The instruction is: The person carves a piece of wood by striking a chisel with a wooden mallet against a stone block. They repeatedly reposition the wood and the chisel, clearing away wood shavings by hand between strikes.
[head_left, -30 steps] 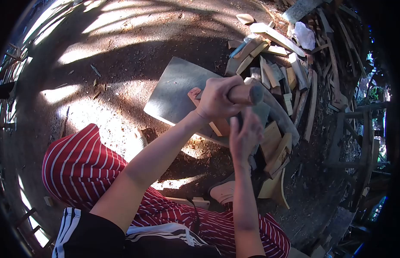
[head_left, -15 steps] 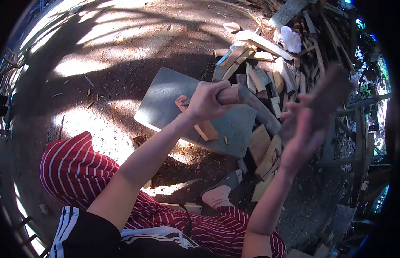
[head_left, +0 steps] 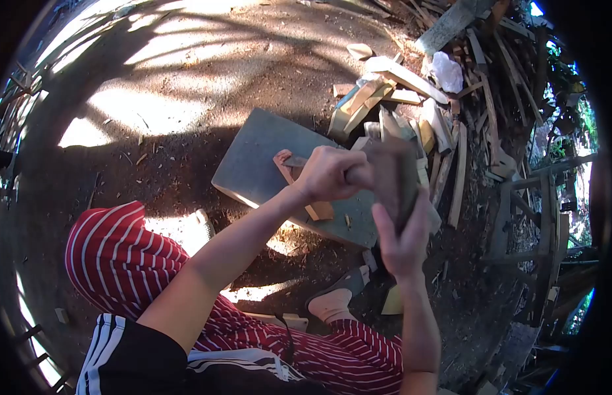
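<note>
My left hand (head_left: pixel 329 172) is wrapped round the thick wooden handle (head_left: pixel 360 175) of a chisel, whose grey blade (head_left: pixel 294 161) sticks out on the left. Close by the blade's tip is a reddish-brown piece of wood (head_left: pixel 321 210), lying on a grey-topped board (head_left: pixel 253 141) and partly covered by my hand. A dark brown wooden block (head_left: pixel 393 178), blurred by motion, is gripped in my right hand (head_left: pixel 406 247), thumb on the near side. This block overlaps the butt end of the chisel handle.
Offcuts and split pieces of wood (head_left: pixel 436 125) lie heaped beyond the board on the right, with a crumpled white bag (head_left: pixel 447 72) among them. My sandalled foot (head_left: pixel 332 304) rests near the board's front edge. A wooden frame (head_left: pixel 549 217) stands at far right.
My right hand has swung the wooden block leftward, from out at the right to the chisel handle's end. My left hand keeps hold of the chisel, almost in the same place.
</note>
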The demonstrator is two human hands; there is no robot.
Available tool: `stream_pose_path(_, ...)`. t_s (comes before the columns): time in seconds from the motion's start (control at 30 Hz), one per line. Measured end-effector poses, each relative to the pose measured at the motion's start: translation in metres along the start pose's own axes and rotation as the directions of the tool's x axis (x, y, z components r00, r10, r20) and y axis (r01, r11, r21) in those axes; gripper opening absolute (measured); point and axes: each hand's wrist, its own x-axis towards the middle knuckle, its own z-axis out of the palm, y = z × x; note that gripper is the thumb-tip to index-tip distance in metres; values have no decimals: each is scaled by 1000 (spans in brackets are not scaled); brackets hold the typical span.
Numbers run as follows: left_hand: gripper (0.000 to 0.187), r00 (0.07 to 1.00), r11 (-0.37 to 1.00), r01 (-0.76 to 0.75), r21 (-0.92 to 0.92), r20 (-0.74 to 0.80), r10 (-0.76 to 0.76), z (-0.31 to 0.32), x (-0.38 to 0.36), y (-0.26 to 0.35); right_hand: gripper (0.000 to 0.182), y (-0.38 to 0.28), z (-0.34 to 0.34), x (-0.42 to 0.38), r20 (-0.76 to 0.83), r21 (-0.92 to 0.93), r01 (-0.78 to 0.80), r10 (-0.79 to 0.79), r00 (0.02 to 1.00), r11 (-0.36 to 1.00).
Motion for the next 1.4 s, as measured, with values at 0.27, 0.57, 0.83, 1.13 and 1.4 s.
stream_pose_path(0.27,24,999,999,28,33,-16,-28,-7,-2,-8,43,0,-6,-11,-358,799,190,198,912,571)
stream_pose_path(0.57,26,999,997,45,70,-2,-45,-10,-2,-17,50,8,9,-17,-283,665,110,112,953,738)
stream_pose_path(0.83,29,1000,995,-2,95,-6,3,-12,-4,-27,60,12,16,-18,-265,834,102,231,936,543)
stream_pose_path(1.13,28,999,987,4,161,-44,3,-10,-7,-18,61,89,49,-49,198,115,-560,533,823,821)
stream_pose_path(1.4,27,998,998,31,62,53,-35,17,-23,15,46,144,107,-88,186,-464,-195,311,932,864)
